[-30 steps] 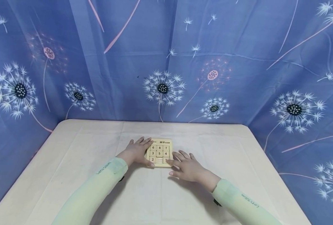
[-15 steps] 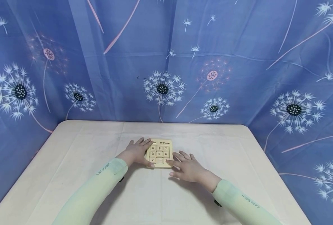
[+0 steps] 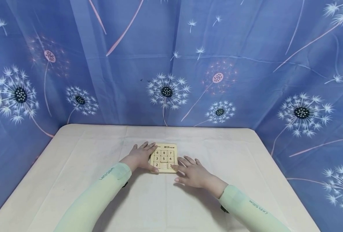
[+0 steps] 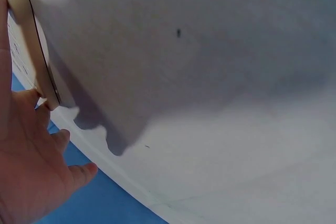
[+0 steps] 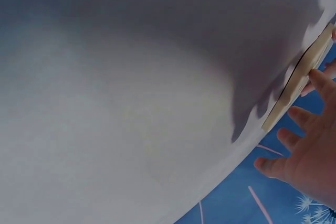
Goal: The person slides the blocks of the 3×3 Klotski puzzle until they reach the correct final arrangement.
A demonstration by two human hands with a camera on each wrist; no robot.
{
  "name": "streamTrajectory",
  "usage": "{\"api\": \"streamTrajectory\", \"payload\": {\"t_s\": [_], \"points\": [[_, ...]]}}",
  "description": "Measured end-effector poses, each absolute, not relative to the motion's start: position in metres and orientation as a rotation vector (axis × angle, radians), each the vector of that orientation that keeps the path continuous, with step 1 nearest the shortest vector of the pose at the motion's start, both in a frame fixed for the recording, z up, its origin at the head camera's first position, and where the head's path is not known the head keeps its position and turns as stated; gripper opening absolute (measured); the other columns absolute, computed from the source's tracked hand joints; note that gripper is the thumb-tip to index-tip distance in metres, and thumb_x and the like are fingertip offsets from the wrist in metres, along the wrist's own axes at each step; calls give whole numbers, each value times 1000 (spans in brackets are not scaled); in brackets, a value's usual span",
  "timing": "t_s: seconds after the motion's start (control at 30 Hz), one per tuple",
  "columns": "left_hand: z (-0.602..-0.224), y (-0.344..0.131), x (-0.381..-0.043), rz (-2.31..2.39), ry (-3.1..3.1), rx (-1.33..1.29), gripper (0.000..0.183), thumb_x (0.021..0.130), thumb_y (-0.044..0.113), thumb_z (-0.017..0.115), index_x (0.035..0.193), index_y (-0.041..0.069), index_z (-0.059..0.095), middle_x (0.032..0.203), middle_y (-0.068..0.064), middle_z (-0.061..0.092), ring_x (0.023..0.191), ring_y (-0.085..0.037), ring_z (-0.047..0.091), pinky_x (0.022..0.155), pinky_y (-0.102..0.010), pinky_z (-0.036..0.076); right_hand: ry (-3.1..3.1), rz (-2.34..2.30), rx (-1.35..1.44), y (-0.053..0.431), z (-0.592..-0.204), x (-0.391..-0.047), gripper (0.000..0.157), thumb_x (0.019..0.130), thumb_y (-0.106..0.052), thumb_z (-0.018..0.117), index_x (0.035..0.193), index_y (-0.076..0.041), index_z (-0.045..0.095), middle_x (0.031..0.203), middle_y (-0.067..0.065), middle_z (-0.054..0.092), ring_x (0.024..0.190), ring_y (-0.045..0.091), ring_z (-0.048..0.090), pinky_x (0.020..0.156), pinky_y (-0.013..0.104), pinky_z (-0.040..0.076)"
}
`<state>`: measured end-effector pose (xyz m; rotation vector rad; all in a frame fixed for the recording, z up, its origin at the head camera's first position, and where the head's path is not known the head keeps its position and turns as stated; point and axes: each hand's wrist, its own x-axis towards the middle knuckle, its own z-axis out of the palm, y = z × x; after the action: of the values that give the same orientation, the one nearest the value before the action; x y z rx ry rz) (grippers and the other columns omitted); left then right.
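Note:
A pale yellow number slide puzzle (image 3: 171,147) lies flat on the table. Its tiles read 6, 8, 7 on top, then 3, 5, 4, with a 2 and a 1 either side of a bare slot in the bottom row. My left hand (image 3: 140,157) holds the puzzle's left side, thumb at the lower corner and fingers at the upper one. At the right, my right hand (image 3: 194,173) lies with fingers spread, one fingertip on the 1 tile. Both wrist views catch the puzzle's side, at the left wrist view's edge (image 4: 32,45) and in the right wrist view (image 5: 296,85).
The table (image 3: 101,138) has a whitish cover with rounded far corners. A blue curtain (image 3: 125,80) printed with dandelions stands behind it and along both sides. Pale green sleeves (image 3: 99,193) cover both forearms.
Both hands and the puzzle keep their places, and the tiles stay in the same order. The head view has shifted very slightly.

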<state>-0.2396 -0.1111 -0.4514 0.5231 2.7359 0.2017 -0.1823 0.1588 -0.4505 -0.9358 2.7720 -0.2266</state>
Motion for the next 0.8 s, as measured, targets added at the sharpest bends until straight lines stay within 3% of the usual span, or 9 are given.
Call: {"api": "streamTrajectory", "payload": {"t_s": [0.3,0.8], "points": [[-452,-113,-240,207,2724,534,120,73,71,79,165,17,23,175,-1,16,162,-35,12,127,-70,14,2791,-293,-1009,158,-452,-182,61,101,-52,55,154,-22,47,164,18,38,152,47,33,117,78,29],[-450,-112,-240,216,2724,545,120,74,72,78,165,17,22,175,-3,14,162,-36,12,127,-71,14,2789,-257,-1038,138,-451,-189,61,102,-55,51,155,-26,46,168,12,33,156,42,28,120,75,27]]}}
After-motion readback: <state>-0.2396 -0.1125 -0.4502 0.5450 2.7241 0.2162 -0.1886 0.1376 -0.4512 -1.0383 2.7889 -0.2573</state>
